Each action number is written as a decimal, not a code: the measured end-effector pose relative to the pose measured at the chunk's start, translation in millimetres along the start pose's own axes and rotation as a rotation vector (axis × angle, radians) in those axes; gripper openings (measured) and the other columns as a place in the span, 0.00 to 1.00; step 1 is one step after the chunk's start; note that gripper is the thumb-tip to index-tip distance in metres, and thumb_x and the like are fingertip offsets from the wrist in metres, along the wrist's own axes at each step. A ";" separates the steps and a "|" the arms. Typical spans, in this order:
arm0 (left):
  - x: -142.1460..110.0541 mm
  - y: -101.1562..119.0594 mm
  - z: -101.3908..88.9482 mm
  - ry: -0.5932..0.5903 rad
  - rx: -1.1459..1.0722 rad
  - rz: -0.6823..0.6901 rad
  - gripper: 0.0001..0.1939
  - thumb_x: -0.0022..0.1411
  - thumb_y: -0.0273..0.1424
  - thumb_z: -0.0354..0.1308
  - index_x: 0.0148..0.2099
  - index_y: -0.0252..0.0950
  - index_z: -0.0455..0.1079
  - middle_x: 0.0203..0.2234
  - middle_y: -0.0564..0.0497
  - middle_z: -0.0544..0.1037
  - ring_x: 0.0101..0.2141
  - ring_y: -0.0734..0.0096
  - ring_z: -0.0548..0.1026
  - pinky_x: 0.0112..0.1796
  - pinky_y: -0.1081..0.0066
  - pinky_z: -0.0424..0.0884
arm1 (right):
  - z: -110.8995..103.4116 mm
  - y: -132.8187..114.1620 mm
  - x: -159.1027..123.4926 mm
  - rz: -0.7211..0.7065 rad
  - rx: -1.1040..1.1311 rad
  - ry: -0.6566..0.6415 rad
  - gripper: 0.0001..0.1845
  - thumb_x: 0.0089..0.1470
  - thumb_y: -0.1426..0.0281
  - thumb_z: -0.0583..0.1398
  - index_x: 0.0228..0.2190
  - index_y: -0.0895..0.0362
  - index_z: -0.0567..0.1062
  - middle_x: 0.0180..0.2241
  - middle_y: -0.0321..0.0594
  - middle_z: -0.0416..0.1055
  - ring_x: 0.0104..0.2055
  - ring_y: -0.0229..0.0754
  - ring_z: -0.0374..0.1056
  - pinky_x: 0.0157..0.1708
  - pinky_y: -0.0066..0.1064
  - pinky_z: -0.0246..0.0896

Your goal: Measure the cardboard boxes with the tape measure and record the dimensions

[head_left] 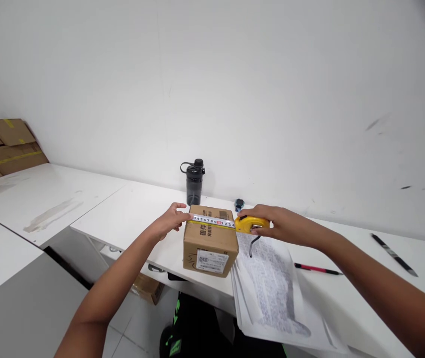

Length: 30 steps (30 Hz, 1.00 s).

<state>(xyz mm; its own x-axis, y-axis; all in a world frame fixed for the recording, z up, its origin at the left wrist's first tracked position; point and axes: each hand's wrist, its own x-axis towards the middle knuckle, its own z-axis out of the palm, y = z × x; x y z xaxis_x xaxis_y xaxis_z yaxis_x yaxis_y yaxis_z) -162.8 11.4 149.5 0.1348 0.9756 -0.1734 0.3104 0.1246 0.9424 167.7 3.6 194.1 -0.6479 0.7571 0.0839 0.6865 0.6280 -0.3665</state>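
A small brown cardboard box (209, 242) with a white label on its front sits near the table's front edge. Across its top lies the pulled-out blade of a yellow tape measure (248, 223), numbers facing up. My right hand (277, 224) is closed around the tape measure's case, just right of the box; a black wrist strap dangles below it. At the box's left edge, my left hand (170, 221) pinches the blade's free end between its fingers. Written-on paper sheets (272, 288) lie right of the box, partly under the tape measure.
Behind the box stands a dark water bottle (194, 184), with a small watch (239, 204) to its right. A red and black pen (317, 269) and a utility knife (393, 253) lie at right. Cardboard boxes (11, 146) are stacked far left. Another box (148, 288) is below the table.
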 end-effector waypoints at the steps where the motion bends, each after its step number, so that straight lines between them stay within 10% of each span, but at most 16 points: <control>1: 1.0 -0.4 1.2 -0.007 0.012 0.004 0.33 0.53 0.45 0.63 0.56 0.38 0.56 0.34 0.52 0.69 0.30 0.73 0.65 0.30 0.72 0.60 | 0.8 -0.1 0.4 -0.002 -0.002 0.002 0.22 0.57 0.62 0.56 0.54 0.37 0.68 0.48 0.37 0.73 0.42 0.48 0.72 0.38 0.39 0.67; 30: -4.8 3.1 -6.9 0.035 -0.092 0.017 0.30 0.56 0.50 0.59 0.53 0.37 0.60 0.26 0.58 0.62 0.21 0.80 0.58 0.26 0.74 0.57 | 4.7 -1.7 -5.9 -0.044 -0.072 0.064 0.21 0.59 0.62 0.53 0.54 0.37 0.66 0.46 0.38 0.72 0.35 0.44 0.70 0.34 0.37 0.64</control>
<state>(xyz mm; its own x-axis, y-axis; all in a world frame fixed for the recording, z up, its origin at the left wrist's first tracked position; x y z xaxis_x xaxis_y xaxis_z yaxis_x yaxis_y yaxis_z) -169.1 8.3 155.3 0.1063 0.9831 -0.1487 0.2204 0.1225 0.9677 168.8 -2.8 189.9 -0.6571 0.7370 0.1583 0.6812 0.6705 -0.2940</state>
